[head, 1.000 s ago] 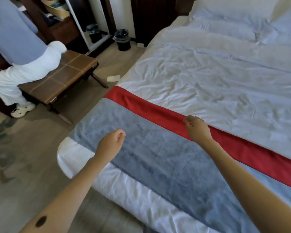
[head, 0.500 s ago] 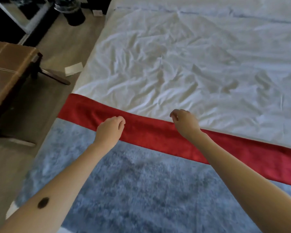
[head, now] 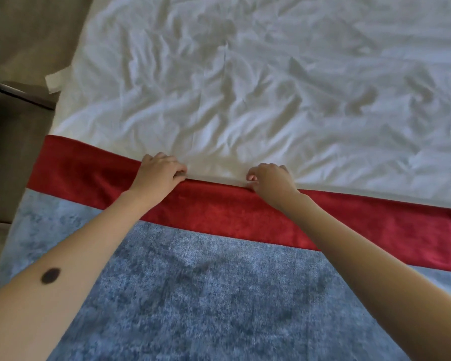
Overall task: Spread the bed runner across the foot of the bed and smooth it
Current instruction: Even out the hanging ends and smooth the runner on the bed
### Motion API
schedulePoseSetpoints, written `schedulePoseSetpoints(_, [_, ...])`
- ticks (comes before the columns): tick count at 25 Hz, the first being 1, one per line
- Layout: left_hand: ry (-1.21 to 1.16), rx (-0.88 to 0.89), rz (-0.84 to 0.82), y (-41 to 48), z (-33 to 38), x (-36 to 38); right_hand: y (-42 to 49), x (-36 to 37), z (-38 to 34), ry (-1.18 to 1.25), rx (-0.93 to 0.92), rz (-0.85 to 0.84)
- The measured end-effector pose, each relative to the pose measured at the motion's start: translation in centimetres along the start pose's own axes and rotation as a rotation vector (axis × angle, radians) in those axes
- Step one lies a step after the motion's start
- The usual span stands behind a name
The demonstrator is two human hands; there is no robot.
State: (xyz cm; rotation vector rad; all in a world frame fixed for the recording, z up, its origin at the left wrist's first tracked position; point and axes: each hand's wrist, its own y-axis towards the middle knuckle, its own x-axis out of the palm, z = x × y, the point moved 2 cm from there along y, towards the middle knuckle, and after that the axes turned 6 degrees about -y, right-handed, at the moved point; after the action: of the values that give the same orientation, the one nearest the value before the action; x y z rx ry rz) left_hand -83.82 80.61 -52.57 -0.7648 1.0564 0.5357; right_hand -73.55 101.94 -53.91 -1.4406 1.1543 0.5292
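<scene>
The bed runner (head: 219,295) lies across the foot of the bed, grey-blue plush with a red band (head: 232,212) along its far side. Beyond it spreads the wrinkled white duvet (head: 271,87). My left hand (head: 159,175) sits at the far edge of the red band with its fingers curled down onto that edge. My right hand (head: 270,178) is a short way to the right on the same edge, pinching it with curled fingers. Between the hands the edge is lifted slightly and a pale strip of its underside shows.
The bed's left side drops to a beige carpeted floor (head: 24,35). A white paper slip (head: 55,80) lies on the floor by the bed edge. A dark furniture leg (head: 16,96) shows at the far left.
The view has moved closer and lower over the bed. Both hands have reached forward from above the runner to the far edge of the red band and closed on it.
</scene>
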Motion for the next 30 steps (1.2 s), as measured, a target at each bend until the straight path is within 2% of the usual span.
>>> schedulePoseSetpoints(7, [0.114,0.150,0.139,0.1,0.1,-0.6,-0.7,-0.2,0.3,0.034,-0.094,0.076])
schedulePoseSetpoints(11, [0.122,0.104,0.143,1.3,0.0,-0.7,-0.1,-0.8,0.5,0.036,-0.117,0.140])
schedulePoseSetpoints(17, [0.091,0.017,0.162,3.3,0.1,-0.3,2.0,-1.0,0.7,-0.107,-0.086,0.238])
schedulePoseSetpoints(21, [0.100,-0.022,0.168,3.4,0.0,0.8,2.4,-0.7,0.9,-0.032,-0.076,0.290])
schedulePoseSetpoints(25, [0.080,0.123,0.276,2.5,0.6,1.0,0.7,0.0,1.2,0.049,-0.140,0.307])
schedulePoseSetpoints(28, [0.065,0.251,0.267,3.0,2.6,1.5,0.5,0.1,1.5,0.004,-0.145,0.291])
schedulePoseSetpoints(30, [0.045,0.268,0.273,3.4,4.0,2.1,0.7,0.2,1.5,-0.005,-0.139,0.311])
